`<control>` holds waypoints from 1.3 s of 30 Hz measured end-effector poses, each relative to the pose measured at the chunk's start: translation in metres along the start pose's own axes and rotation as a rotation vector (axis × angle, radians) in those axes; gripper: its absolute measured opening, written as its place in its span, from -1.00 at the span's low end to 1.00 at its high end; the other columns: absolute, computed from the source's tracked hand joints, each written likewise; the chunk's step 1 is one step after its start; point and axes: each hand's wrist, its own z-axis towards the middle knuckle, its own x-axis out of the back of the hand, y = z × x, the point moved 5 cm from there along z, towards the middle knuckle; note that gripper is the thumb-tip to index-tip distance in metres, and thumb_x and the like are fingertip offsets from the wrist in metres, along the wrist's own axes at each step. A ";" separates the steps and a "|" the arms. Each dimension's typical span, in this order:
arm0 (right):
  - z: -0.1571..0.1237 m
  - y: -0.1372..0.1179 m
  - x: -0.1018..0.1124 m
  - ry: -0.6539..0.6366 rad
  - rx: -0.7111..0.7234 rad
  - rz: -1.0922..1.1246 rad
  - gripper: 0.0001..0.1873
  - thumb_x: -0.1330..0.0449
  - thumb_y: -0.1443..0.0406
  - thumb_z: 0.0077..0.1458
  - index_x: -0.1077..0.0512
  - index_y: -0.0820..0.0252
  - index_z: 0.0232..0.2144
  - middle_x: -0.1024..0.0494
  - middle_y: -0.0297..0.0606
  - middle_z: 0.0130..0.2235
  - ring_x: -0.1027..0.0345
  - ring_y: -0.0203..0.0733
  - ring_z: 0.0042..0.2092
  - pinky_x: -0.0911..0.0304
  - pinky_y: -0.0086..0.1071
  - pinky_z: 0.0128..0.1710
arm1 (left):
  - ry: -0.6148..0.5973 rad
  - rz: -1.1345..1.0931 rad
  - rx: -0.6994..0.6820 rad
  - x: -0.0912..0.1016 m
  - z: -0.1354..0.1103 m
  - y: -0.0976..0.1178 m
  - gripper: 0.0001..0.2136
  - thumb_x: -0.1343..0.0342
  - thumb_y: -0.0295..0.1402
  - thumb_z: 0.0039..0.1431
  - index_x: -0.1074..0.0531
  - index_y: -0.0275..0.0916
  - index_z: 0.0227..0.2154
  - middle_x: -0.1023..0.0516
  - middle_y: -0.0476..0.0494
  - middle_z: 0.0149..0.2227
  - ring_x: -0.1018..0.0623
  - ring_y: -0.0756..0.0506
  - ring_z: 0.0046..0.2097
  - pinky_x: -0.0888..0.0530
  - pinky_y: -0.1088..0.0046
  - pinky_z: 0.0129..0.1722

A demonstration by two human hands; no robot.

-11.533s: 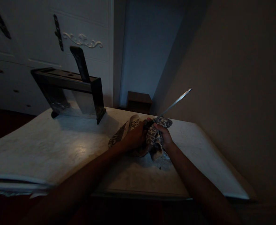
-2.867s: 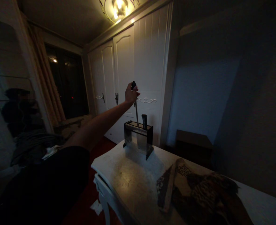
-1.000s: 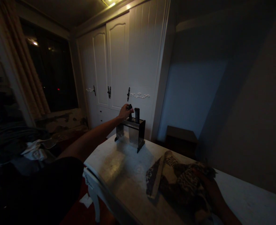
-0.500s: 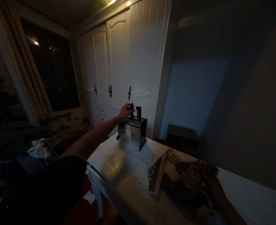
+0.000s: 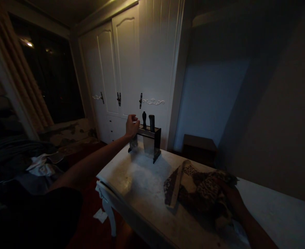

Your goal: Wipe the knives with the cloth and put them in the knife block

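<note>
On the far end of the white table [image 5: 139,174] stands a knife block [image 5: 149,145] with dark sides and a pale see-through front. Two black handles, a rounded one [image 5: 144,118] and a straighter one [image 5: 151,123], stick up from its top; their blades are hard to make out. My left hand [image 5: 132,126] is at the block's left end, fingers loosely bent and apart from the handles, holding nothing I can see. Nearer and to the right, my right hand [image 5: 230,194] grips a bunched, brown-and-cream patterned cloth [image 5: 191,186]; its fingertips are hidden in the folds.
Behind the table rises a white wardrobe [image 5: 128,69] with dark handles. A dark low cabinet [image 5: 200,147] stands by the wall. Heaped clothes [image 5: 42,166] lie at left, and a white scrap [image 5: 100,215] is on the red floor. The room is dim.
My left hand has let go of the rounded black handle and moved slightly left of it. My right hand stays on the cloth. The view has shifted a little.
</note>
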 end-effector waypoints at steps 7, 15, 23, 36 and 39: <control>0.002 0.005 -0.002 0.030 0.065 0.129 -0.46 -0.44 0.09 -0.33 -0.51 0.24 -0.27 -0.66 -0.21 -0.28 -0.55 0.01 -0.23 -0.45 -0.24 -0.21 | -0.080 0.151 -0.495 0.007 -0.084 0.050 -0.74 0.00 -0.46 0.12 -0.31 -0.26 -0.11 -0.46 -0.23 -0.14 -0.48 -0.14 -0.10 -0.45 0.29 -0.13; -0.002 0.000 -0.003 0.028 0.116 0.125 -0.54 -0.43 0.10 -0.30 -0.53 0.23 -0.32 -0.66 -0.20 -0.31 -0.56 0.04 -0.21 -0.45 -0.18 -0.16 | -0.792 0.380 -0.850 -0.055 -0.226 0.068 -0.82 0.03 -0.50 0.15 -0.45 -0.26 -0.25 -0.55 -0.23 -0.21 -0.51 -0.16 -0.16 -0.41 0.27 -0.17; -0.002 0.001 -0.002 0.044 0.137 0.116 -0.52 -0.42 0.07 -0.28 -0.50 0.22 -0.31 -0.66 -0.22 -0.33 -0.56 0.02 -0.24 -0.44 -0.17 -0.13 | -1.080 0.481 -0.325 -0.117 -0.276 0.038 -0.73 0.16 -0.31 0.32 -0.41 -0.34 -0.18 -0.54 -0.34 -0.18 -0.55 -0.20 -0.16 -0.41 0.29 -0.17; -0.005 -0.012 -0.008 0.080 0.270 -0.147 -0.41 -0.34 -0.04 -0.16 -0.44 0.18 -0.14 -0.59 -0.14 -0.07 -0.45 0.07 0.01 -0.32 -0.07 0.05 | -1.166 -0.008 -0.143 -0.157 -0.290 0.035 -0.64 0.02 -0.40 0.19 -0.29 -0.25 0.06 -0.54 -0.29 -0.01 -0.55 -0.21 0.00 -0.43 0.27 0.00; -0.013 -0.014 -0.018 0.001 0.168 -0.164 -0.45 -0.37 -0.05 -0.19 -0.47 0.18 -0.22 -0.62 -0.15 -0.17 -0.49 0.06 -0.10 -0.37 -0.08 -0.04 | -1.222 -0.178 -0.126 -0.158 -0.294 0.031 -0.52 -0.01 -0.40 0.16 -0.17 -0.23 0.17 -0.52 -0.27 0.06 -0.52 -0.20 0.07 -0.41 0.22 0.08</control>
